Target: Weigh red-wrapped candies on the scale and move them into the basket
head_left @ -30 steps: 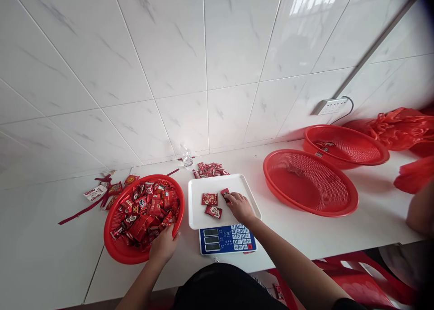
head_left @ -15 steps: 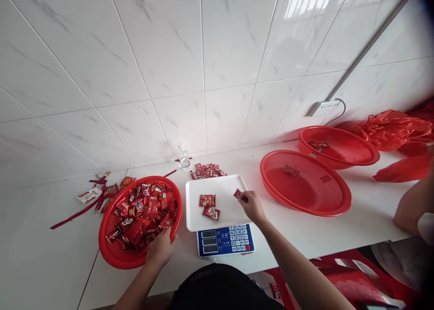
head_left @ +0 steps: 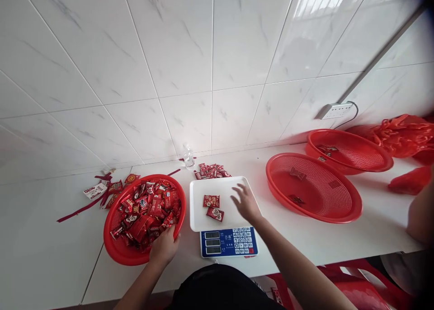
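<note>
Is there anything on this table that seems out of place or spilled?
Slightly: left of the filled basket, a few wrapped packets lie loose, outside it, with dark red ribbon and a printed card, which looks untidy. I see no clear damage.

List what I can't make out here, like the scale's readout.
Head view, scale displays: too small and dark to read.
Head view, what lies under the top packets in the loaded red basket: hidden by them.
Head view, small packets beyond the white tray: printing too small.
Head view, other person's arm: cut off by the right edge.
</note>
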Tool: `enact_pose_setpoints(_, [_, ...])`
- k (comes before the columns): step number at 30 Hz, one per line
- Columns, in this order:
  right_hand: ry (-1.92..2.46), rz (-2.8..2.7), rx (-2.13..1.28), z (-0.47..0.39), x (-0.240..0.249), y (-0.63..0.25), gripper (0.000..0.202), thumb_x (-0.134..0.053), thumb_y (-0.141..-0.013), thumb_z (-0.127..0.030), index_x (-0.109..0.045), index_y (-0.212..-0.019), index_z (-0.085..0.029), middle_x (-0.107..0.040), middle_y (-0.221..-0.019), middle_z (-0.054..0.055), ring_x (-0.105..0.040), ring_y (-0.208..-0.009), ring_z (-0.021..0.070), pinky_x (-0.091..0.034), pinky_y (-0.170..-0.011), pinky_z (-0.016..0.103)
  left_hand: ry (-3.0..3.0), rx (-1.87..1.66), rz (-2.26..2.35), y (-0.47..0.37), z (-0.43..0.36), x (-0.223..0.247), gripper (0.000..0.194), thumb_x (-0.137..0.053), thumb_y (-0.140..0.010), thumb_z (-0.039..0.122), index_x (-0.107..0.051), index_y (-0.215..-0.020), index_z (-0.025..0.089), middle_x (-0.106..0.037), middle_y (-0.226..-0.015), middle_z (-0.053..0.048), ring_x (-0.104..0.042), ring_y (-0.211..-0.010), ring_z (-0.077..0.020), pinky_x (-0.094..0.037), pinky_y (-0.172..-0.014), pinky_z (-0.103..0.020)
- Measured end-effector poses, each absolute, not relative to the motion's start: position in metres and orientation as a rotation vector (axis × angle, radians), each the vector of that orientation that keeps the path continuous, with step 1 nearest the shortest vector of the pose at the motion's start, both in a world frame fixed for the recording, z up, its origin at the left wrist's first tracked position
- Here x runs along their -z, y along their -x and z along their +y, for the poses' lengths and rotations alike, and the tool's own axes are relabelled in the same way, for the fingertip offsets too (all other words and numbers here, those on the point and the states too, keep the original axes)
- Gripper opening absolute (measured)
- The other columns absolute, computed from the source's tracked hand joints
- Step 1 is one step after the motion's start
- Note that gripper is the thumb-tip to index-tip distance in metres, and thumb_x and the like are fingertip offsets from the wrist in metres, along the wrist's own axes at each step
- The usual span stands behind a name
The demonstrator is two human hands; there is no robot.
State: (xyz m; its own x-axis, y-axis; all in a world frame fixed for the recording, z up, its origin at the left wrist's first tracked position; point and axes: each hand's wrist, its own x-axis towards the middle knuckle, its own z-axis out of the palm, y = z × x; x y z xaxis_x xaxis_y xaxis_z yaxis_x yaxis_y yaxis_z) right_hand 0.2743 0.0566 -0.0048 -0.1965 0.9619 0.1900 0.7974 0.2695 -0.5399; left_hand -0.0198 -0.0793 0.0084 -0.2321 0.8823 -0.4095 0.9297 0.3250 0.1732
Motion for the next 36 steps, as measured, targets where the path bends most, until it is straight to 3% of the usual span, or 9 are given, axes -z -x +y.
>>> enact_pose_setpoints(3, [1.568, -2.227, -0.747, 0.05, 0.007, -0.226, 0.04, -0.045, -0.084, -0.034, -0.049, -0.122, -0.021, -0.044, -0.133, 0.01, -0.031, -0.127, 0.0261, -0.027, -0.102, 0.044, -1.606, 0.143, 2.158, 0.02, -0.08, -0.01, 0.042, -0.033, -0.085, 0.034, -0.047, -0.122, 0.018, -0.057, -0.121, -0.01, -0.055, -0.105, -0.0245, -0.04, -0.081, -0.033])
enact_pose_setpoints(6, [1.573, -2.219, -0.842, 0.047, 0.007, -0.205, 0.039, -0.051, -0.08, -0.026, -0.051, -0.119, -0.024, -0.051, -0.127, 0.008, -0.036, -0.124, 0.0251, -0.027, -0.102, 0.041, -1.591, 0.156, 2.148, 0.019, -0.08, -0.013, 0.04, -0.033, -0.085, 0.035, -0.048, -0.12, 0.02, -0.058, -0.118, -0.009, -0.056, -0.103, -0.0241, -0.04, -0.081, -0.032])
enact_pose_setpoints(11, [1.611, -2.027, -0.97, 0.046, 0.01, -0.216, 0.036, -0.052, -0.074, -0.017, -0.057, -0.108, -0.023, -0.06, -0.105, 0.007, -0.06, -0.09, 0.0199, -0.046, -0.076, 0.031, -1.593, 0.144, 2.155, 0.018, -0.081, -0.015, 0.04, -0.033, -0.085, 0.034, -0.049, -0.119, 0.02, -0.058, -0.118, -0.009, -0.056, -0.103, -0.0235, -0.04, -0.081, -0.032])
enact_pose_setpoints(14, [1.595, -1.832, -1.011, 0.052, 0.01, -0.242, 0.026, -0.052, -0.071, -0.018, -0.062, -0.094, -0.021, -0.063, -0.094, 0.004, -0.062, -0.079, 0.017, -0.048, -0.069, 0.027, -1.615, 0.124, 2.164, 0.019, -0.082, -0.013, 0.039, -0.032, -0.085, 0.034, -0.05, -0.117, 0.021, -0.059, -0.117, -0.009, -0.056, -0.102, -0.024, -0.04, -0.078, -0.033])
enact_pose_setpoints(17, [1.647, -1.546, -0.958, 0.066, 0.005, -0.282, 0.03, -0.049, -0.073, -0.026, -0.059, -0.099, -0.017, -0.064, -0.084, 0.005, -0.062, -0.074, 0.0183, -0.05, -0.066, 0.031, -1.614, 0.125, 2.166, 0.02, -0.082, -0.01, 0.039, -0.032, -0.085, 0.035, -0.049, -0.118, 0.022, -0.059, -0.117, -0.009, -0.057, -0.101, -0.0246, -0.041, -0.077, -0.033])
enact_pose_setpoints(22, [1.8, -1.098, -0.696, 0.084, -0.014, -0.364, 0.054, -0.041, -0.078, -0.037, -0.037, -0.126, -0.011, -0.053, -0.117, 0.016, -0.057, -0.098, 0.0235, -0.048, -0.08, 0.039, -1.62, 0.128, 2.157, 0.021, -0.08, -0.008, 0.038, -0.032, -0.085, 0.032, -0.049, -0.116, 0.019, -0.06, -0.115, -0.01, -0.056, -0.102, -0.0248, -0.04, -0.079, -0.034])
enact_pose_setpoints(25, [1.897, -0.95, -0.462, 0.08, -0.02, -0.387, 0.064, -0.052, -0.073, -0.038, -0.036, -0.13, -0.014, -0.043, -0.128, 0.018, -0.047, -0.113, 0.0299, -0.041, -0.09, 0.047, -1.631, 0.118, 2.15, 0.021, -0.081, -0.008, 0.036, -0.032, -0.085, 0.032, -0.05, -0.114, 0.02, -0.06, -0.114, -0.009, -0.055, -0.104, -0.0242, -0.04, -0.081, -0.033])
enact_pose_setpoints(29, [1.832, -1.404, -0.454, 0.059, -0.007, -0.345, 0.048, -0.05, -0.075, -0.032, -0.05, -0.118, -0.012, -0.05, -0.122, 0.018, -0.042, -0.118, 0.0298, -0.033, -0.099, 0.047, -1.629, 0.137, 2.16, 0.02, -0.081, -0.009, 0.036, -0.032, -0.085, 0.032, -0.049, -0.114, 0.02, -0.06, -0.113, -0.009, -0.056, -0.102, -0.0244, -0.04, -0.079, -0.033])
enact_pose_setpoints(36, [1.461, -2.384, -0.786, -0.003, 0.011, -0.22, 0.035, -0.045, -0.084, -0.027, -0.054, -0.117, -0.029, -0.051, -0.127, 0.006, -0.04, -0.122, 0.0251, -0.031, -0.1, 0.044, -1.638, 0.157, 2.176, 0.019, -0.08, -0.01, 0.037, -0.034, -0.085, 0.033, -0.05, -0.116, 0.019, -0.059, -0.115, -0.01, -0.057, -0.101, -0.0244, -0.041, -0.078, -0.033])
